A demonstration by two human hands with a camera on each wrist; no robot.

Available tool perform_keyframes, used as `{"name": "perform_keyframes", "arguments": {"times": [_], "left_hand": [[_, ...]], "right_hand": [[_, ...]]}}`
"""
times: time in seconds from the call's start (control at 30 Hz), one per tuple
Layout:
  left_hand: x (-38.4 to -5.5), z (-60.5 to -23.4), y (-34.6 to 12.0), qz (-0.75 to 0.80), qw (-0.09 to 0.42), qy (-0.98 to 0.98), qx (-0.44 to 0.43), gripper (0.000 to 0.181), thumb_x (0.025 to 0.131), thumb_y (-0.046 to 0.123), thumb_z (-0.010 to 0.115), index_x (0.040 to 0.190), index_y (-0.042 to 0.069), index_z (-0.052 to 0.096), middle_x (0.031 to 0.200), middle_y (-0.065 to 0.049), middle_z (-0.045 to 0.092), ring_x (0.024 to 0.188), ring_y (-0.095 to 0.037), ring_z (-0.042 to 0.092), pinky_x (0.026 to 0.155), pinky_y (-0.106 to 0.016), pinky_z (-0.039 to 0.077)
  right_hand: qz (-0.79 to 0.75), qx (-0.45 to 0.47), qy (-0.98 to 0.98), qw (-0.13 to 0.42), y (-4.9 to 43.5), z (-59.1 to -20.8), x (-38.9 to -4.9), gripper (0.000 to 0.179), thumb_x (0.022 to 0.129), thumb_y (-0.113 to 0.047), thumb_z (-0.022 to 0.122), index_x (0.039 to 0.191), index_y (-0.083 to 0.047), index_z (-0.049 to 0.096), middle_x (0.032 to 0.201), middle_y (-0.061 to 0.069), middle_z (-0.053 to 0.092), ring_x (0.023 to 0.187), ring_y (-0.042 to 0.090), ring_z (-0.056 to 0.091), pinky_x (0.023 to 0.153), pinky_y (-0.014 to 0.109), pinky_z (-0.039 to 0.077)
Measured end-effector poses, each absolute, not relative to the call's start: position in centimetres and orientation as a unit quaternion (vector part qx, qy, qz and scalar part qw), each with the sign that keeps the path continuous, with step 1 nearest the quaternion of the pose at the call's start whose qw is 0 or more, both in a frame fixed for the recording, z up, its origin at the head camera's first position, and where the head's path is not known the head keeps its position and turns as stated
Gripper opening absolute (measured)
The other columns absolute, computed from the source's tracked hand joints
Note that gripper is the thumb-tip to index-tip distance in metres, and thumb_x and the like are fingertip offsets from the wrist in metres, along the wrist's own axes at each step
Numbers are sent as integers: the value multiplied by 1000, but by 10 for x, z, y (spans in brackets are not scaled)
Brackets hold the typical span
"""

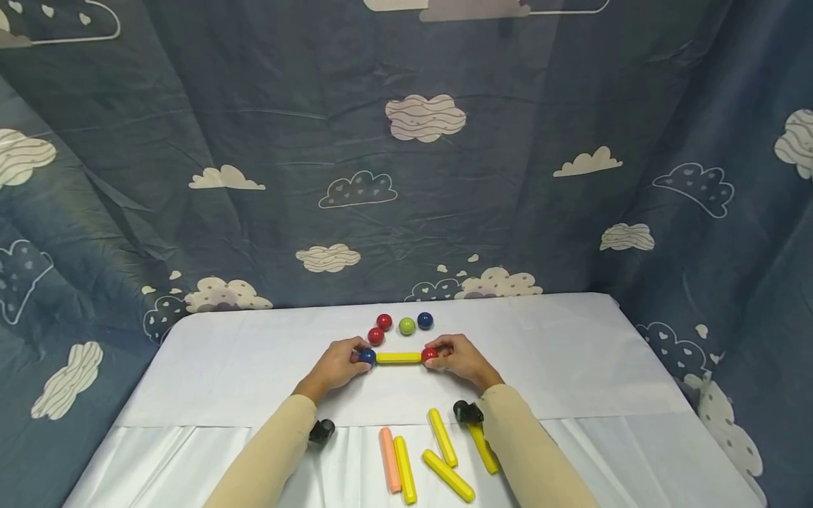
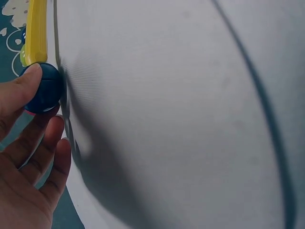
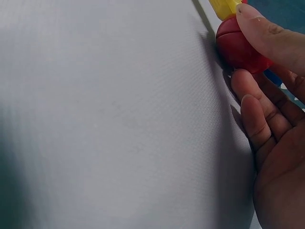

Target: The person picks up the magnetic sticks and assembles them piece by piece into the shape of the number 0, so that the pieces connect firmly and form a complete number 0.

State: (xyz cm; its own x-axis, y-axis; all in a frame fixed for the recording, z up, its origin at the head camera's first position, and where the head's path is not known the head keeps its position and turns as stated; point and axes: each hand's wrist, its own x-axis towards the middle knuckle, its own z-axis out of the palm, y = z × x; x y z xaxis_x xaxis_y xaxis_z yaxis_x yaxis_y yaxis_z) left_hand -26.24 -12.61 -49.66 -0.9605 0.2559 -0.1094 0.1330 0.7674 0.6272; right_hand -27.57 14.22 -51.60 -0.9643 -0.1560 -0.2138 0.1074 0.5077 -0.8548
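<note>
A yellow stick lies crosswise between a blue ball at its left end and a red ball at its right end. My left hand pinches the blue ball between thumb and fingers; in the left wrist view the blue ball meets the stick's end. With thumb and fingers my right hand grips the red ball. The right wrist view shows that red ball against the yellow stick. Both balls sit at or very near the white cloth.
Behind the hands are two red balls, a green ball and another blue ball. Nearer me lie several yellow sticks and an orange stick. A cloud-patterned curtain hangs beyond the white-covered table.
</note>
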Motion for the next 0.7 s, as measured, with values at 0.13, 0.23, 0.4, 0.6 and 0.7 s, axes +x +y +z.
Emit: {"name": "perform_keyframes", "arguments": {"times": [0.13, 0.23, 0.4, 0.6, 0.7], "left_hand": [[-261, -497, -128, 322, 99, 936, 105, 37, 83, 16, 75, 117, 12, 63, 85, 0, 57, 79, -16, 51, 75, -33, 45], [-259, -498, -131, 317, 100, 937, 110, 40, 83, 18, 76, 121, 13, 61, 91, 0, 60, 78, -15, 50, 72, -32, 44], [-253, -493, -137, 307, 96, 940, 112, 49, 83, 23, 76, 127, 15, 55, 104, -2, 63, 83, -15, 53, 76, -36, 47], [-234, -479, -143, 294, 103, 945, 104, 52, 84, 25, 75, 129, 17, 52, 108, -2, 63, 93, -19, 57, 83, -41, 48], [-220, -472, -141, 295, 122, 940, 117, 51, 84, 26, 75, 129, 16, 53, 106, -2, 63, 90, -17, 57, 80, -40, 49]], "right_hand": [[-496, -15, 858, 135, 140, -519, -275, 34, 75, -11, 82, 107, -9, 70, 86, 5, 60, 76, 19, 50, 67, 27, 41], [-495, -13, 858, 137, 140, -520, -275, 34, 75, -12, 82, 107, -9, 70, 87, 5, 60, 77, 19, 50, 67, 27, 41], [-498, -19, 857, 132, 139, -521, -276, 34, 75, -11, 81, 107, -9, 70, 86, 5, 60, 76, 19, 49, 67, 28, 41], [-495, -19, 859, 130, 140, -517, -277, 34, 75, -10, 81, 108, -9, 70, 86, 5, 59, 77, 19, 49, 68, 28, 40], [-491, -14, 861, 131, 140, -516, -277, 34, 76, -10, 81, 108, -10, 70, 86, 5, 59, 78, 19, 50, 68, 28, 40]]}}
